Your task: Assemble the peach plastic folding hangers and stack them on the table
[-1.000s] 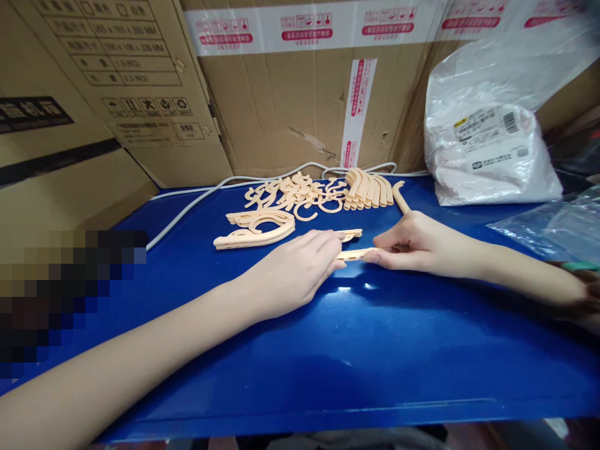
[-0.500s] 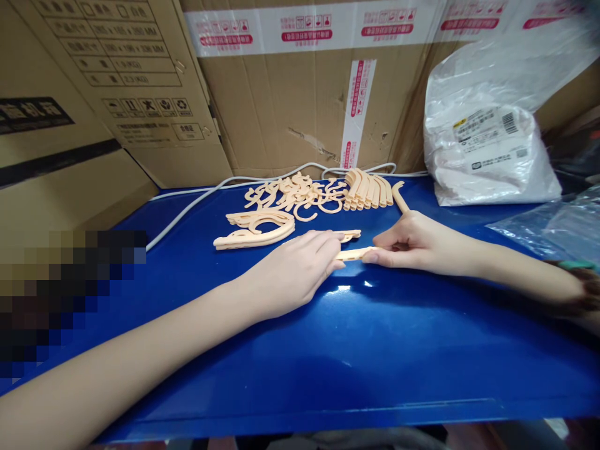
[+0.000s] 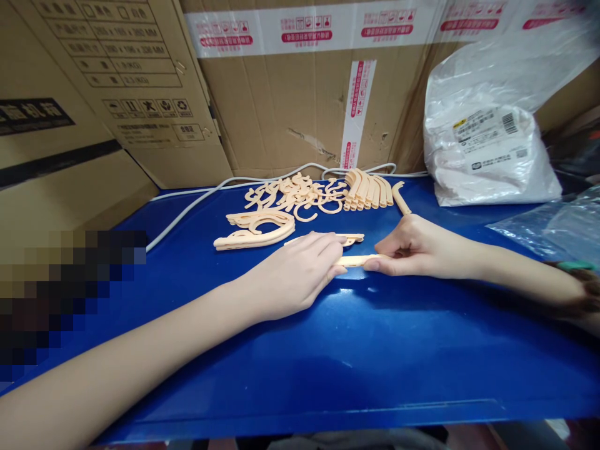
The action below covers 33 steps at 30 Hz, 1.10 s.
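Observation:
Between my hands is a beige plastic folding clothes hanger [image 3: 355, 260], low over the blue table, partly hidden by my fingers. My left hand [image 3: 300, 269] is closed round its left part, palm down. At the other end, my right hand [image 3: 405, 250] pinches it between thumb and fingers. Behind my left fingers the end of another beige hanger piece [image 3: 352, 238] shows; whether I touch it I cannot tell. Folded beige hangers [image 3: 255, 237] lie stacked to the left. Farther back are a pile of loose hanger hooks [image 3: 288, 194] and a row of curved hanger arms [image 3: 368, 190].
A single hanger arm [image 3: 401, 199] lies just behind my right hand. White cable [image 3: 187, 226] runs along the back of the blue table [image 3: 375, 362]. Cardboard boxes [image 3: 281, 94] wall off the back and left. A white plastic bag [image 3: 492, 150] and clear film [image 3: 553, 222] sit at right.
Both hands shift very slightly, and the held hanger moves a little toward me and to the right. The piece behind it also shifts slightly right. My grips stay the same.

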Each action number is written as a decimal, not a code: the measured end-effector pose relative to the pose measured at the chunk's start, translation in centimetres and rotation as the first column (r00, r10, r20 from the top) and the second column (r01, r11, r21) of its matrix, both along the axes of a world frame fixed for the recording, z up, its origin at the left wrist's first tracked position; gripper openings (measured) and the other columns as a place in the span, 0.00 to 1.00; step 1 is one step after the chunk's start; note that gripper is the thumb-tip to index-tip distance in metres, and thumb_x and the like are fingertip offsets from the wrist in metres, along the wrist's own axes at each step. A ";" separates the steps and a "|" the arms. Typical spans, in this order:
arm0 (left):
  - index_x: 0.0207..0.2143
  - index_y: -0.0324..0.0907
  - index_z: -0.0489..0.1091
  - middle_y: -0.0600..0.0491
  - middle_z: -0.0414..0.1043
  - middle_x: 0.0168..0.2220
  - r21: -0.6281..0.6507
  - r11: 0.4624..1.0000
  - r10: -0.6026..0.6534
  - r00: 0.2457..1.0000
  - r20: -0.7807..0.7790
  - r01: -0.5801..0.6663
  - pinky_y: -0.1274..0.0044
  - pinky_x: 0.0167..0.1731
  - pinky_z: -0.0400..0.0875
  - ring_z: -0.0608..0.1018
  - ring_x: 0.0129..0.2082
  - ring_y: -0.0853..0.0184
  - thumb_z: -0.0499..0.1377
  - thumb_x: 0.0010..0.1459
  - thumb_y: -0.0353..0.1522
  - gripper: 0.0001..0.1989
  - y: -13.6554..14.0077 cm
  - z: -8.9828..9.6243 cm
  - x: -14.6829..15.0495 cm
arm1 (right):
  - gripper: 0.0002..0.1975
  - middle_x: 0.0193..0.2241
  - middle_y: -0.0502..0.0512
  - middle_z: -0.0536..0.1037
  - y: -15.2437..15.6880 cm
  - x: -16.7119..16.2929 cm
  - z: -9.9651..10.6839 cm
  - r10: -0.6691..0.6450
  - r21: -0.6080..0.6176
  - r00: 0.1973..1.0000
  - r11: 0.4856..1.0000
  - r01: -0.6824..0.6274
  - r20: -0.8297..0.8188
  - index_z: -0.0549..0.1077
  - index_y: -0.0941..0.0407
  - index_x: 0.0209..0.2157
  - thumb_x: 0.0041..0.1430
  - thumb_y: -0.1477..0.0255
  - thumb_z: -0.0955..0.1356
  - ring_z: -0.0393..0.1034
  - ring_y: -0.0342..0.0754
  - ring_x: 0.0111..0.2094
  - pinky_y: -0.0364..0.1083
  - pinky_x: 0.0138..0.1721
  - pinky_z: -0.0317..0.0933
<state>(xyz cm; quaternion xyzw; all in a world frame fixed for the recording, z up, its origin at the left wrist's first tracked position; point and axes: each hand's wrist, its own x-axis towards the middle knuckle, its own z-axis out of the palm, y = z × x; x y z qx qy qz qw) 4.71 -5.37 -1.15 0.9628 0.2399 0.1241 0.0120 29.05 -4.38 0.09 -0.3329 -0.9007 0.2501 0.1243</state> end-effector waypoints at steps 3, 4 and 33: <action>0.46 0.35 0.65 0.41 0.69 0.52 -0.030 0.999 -0.031 0.999 0.030 0.032 0.66 0.53 0.66 0.71 0.53 0.58 0.42 0.70 0.33 0.15 0.1 -0.1 0.0 | 0.26 0.14 0.43 0.54 0.0 0.0 -0.2 0.033 0.033 0.999 0.999 -0.033 -0.006 0.60 0.57 0.15 0.63 0.60 0.63 0.46 0.36 0.17 0.41 0.18 0.42; 0.44 0.36 0.65 0.42 0.70 0.52 -0.055 0.998 -0.038 0.998 0.043 0.040 0.65 0.54 0.65 0.71 0.53 0.58 0.43 0.70 0.34 0.15 0.2 -0.1 -0.1 | 0.25 0.13 0.43 0.55 -0.1 0.0 -0.3 0.050 0.048 0.999 0.998 -0.050 -0.009 0.60 0.57 0.15 0.63 0.61 0.64 0.46 0.36 0.17 0.41 0.18 0.42; 0.51 0.39 0.68 0.41 0.61 0.61 -0.096 0.995 0.024 0.996 0.091 -0.015 0.62 0.57 0.65 0.65 0.60 0.55 0.59 0.57 0.50 0.28 0.2 0.0 -0.3 | 0.22 0.21 0.52 0.71 -1.7 -0.9 0.5 -0.121 0.724 0.963 0.684 -0.094 0.239 0.71 0.57 0.27 0.68 0.59 0.58 0.63 0.44 0.22 0.45 0.29 0.52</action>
